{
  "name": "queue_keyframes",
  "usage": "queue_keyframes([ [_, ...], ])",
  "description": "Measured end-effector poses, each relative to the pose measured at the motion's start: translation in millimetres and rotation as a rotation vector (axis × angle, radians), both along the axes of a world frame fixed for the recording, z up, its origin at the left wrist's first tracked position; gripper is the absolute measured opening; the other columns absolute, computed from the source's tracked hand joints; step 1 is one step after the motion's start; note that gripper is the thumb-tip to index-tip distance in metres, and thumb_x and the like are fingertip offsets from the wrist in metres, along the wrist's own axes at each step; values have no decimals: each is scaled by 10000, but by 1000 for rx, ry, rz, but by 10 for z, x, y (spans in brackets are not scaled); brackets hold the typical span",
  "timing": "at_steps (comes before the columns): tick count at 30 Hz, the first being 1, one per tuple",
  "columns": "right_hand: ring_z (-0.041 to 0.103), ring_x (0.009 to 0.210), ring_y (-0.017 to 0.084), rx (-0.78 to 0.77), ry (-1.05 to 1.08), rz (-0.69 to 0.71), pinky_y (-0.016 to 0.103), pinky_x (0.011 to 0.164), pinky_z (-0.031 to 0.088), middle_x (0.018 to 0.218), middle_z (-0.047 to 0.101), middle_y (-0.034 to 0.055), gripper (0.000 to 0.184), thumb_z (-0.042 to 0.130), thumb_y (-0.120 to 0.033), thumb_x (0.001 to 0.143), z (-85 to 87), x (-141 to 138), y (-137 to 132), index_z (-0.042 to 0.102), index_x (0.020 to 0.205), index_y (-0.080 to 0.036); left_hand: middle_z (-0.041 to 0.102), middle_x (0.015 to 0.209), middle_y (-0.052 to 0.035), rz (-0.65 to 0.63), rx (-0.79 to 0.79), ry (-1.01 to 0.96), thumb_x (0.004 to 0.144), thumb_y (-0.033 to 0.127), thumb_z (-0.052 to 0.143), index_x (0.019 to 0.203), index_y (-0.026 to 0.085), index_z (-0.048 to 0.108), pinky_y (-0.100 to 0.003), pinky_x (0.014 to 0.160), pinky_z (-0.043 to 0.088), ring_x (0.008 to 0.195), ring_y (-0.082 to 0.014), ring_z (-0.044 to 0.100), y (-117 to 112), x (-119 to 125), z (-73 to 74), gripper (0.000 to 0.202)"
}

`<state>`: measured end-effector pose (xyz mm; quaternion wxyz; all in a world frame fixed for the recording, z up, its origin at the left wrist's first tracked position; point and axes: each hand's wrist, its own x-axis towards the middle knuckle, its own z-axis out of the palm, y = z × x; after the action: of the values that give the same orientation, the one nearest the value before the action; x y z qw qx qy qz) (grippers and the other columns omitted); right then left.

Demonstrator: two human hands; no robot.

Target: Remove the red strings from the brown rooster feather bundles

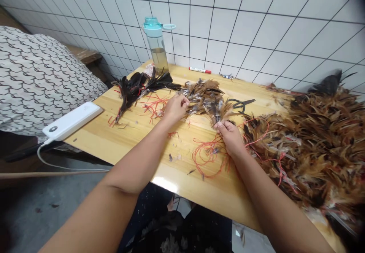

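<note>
Your left hand (176,107) and right hand (229,135) are both pinched shut on the brown feathers (203,99) mid-table, which look light, soft and easily crushed, so hold them by the stiff quill ends, not the fluffy vanes.

Scissors (242,104) behind feathers (205,100) on table (119,139)

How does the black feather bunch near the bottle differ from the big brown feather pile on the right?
The black feather bunch is dark and small; the brown feather pile is tan-brown and far larger. The black feather bunch lies untouched near the water bottle; the brown feather pile spreads beside the right hand. Both rest on the wooden table with red string among them.
</note>
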<state>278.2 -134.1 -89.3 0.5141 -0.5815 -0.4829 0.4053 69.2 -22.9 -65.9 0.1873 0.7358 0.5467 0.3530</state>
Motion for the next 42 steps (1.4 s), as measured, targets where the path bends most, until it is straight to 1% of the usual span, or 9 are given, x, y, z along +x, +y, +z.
queue_keyframes([
  [6,441,603,129,4,30,-4,277,603,356,631,515,-12,394,631,-587,738,-4,6,1,622,726,-193,624,951,-102,-97,46,169,836,280,604,905,155,674,-367,889,428,946,-241,557,-69,193,-110,159],
  [11,440,604,131,-2,18,-7,277,600,351,632,514,-12,395,621,-595,739,0,5,-1,617,729,-200,607,912,-87,-107,64,240,814,176,580,820,178,646,-358,875,420,938,-239,552,-49,203,-146,66],
  [17,432,602,132,3,22,-10,278,593,344,629,511,-10,394,623,-597,735,3,3,-5,613,719,-203,579,761,-12,-68,-3,-134,838,185,553,777,179,562,-270,720,399,723,-141,516,-103,195,-21,62],
  [23,417,587,130,-1,18,-9,274,580,340,625,500,-12,406,608,-613,741,14,-4,-4,606,728,-206,466,603,50,-101,-277,-611,834,216,561,765,169,521,-211,540,308,529,-75,389,-223,304,64,92],
  [26,418,587,127,-6,31,-14,273,580,340,625,499,-12,402,619,-604,733,14,-8,-2,612,726,-202,489,598,55,-176,-428,-782,782,174,602,811,161,528,-201,512,309,503,-64,400,-259,331,93,80],
  [31,420,585,126,1,37,-22,272,576,353,611,499,-12,416,623,-616,723,12,-15,4,614,713,-201,562,666,35,-280,-563,-772,683,126,669,912,141,579,-195,495,342,529,-70,476,-267,291,104,247],
  [36,420,590,132,12,0,-14,276,584,349,612,496,-8,414,599,-614,738,27,-19,-2,611,717,-201,529,617,52,-224,-454,-715,706,142,671,833,158,568,-187,515,346,530,-64,470,-256,270,91,165],
  [39,431,597,134,15,-2,-13,284,604,357,619,499,-8,394,600,-593,744,30,-19,-4,615,713,-201,526,616,52,-266,-449,-797,745,200,663,786,165,541,-193,518,344,526,-62,456,-269,287,96,134],
  [42,436,593,132,14,8,-22,287,611,359,616,499,-11,381,609,-578,741,22,-19,-2,619,704,-199,549,624,46,-320,-454,-778,736,214,698,768,154,559,-191,523,339,533,-56,448,-287,299,102,155],
])
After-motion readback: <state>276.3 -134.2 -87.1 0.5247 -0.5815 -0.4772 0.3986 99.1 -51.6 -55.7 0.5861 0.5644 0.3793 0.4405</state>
